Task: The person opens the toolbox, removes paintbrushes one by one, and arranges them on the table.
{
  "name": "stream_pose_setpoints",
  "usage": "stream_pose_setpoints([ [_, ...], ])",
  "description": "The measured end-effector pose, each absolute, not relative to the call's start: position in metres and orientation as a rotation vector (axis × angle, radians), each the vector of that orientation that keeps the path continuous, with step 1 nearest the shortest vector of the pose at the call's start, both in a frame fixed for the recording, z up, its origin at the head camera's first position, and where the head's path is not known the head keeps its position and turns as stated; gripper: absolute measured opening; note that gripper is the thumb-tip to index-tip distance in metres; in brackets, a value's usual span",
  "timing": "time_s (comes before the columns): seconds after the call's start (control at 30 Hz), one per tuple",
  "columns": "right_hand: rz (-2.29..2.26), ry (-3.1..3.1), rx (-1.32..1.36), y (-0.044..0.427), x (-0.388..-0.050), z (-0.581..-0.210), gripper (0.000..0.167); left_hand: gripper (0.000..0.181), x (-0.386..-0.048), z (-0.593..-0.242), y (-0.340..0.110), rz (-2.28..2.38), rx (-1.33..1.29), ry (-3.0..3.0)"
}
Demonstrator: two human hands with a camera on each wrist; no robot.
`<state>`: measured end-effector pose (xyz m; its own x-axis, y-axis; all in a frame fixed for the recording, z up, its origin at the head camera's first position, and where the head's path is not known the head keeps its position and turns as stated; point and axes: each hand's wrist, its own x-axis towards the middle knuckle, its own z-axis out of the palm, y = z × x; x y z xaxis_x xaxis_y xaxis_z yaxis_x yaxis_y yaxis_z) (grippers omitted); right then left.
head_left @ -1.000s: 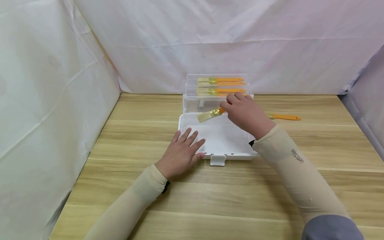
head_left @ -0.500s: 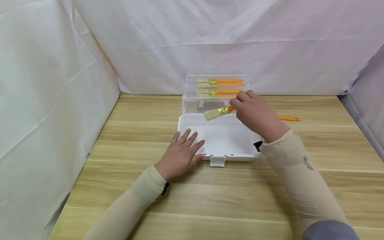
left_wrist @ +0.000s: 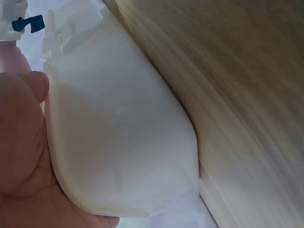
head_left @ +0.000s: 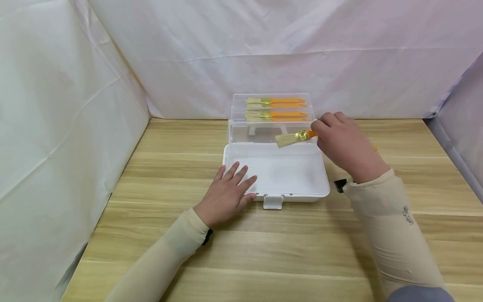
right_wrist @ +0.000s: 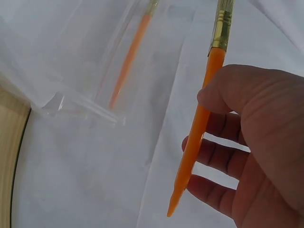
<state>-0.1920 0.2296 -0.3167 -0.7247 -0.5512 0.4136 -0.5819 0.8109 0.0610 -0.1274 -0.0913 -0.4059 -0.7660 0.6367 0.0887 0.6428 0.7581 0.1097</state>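
Observation:
An opened white box (head_left: 279,172) with a clear lid stands on the table, its base bare inside where it shows. My left hand (head_left: 227,197) rests on the box's front left corner, fingers spread over the rim. In the left wrist view the palm lies along the box wall (left_wrist: 123,128). My right hand (head_left: 347,144) pinches the orange handle of a paintbrush (head_left: 292,139) above the box's back right, bristles pointing left. In the right wrist view the thumb and fingers hold that handle (right_wrist: 199,118).
Behind the base, several orange-handled paintbrushes (head_left: 277,110) lie in the raised clear trays (head_left: 238,113). Another brush's handle tip (head_left: 375,148) shows past my right hand on the table. A latch (head_left: 273,202) hangs at the box front. White cloth (head_left: 241,50) walls off the back and sides.
My right hand has moved right with the paintbrush, from over the middle of the box to its right side. It now covers most of the brush on the table. My left hand stays put.

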Motion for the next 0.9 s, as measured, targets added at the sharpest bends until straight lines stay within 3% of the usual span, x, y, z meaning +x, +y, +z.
stream_pose_setpoints([
  [0.9,0.124,-2.774,0.554,0.32,-0.173,-0.36,0.02,0.052,-0.127,-0.405,-0.091,-0.211,-1.056,-2.894],
])
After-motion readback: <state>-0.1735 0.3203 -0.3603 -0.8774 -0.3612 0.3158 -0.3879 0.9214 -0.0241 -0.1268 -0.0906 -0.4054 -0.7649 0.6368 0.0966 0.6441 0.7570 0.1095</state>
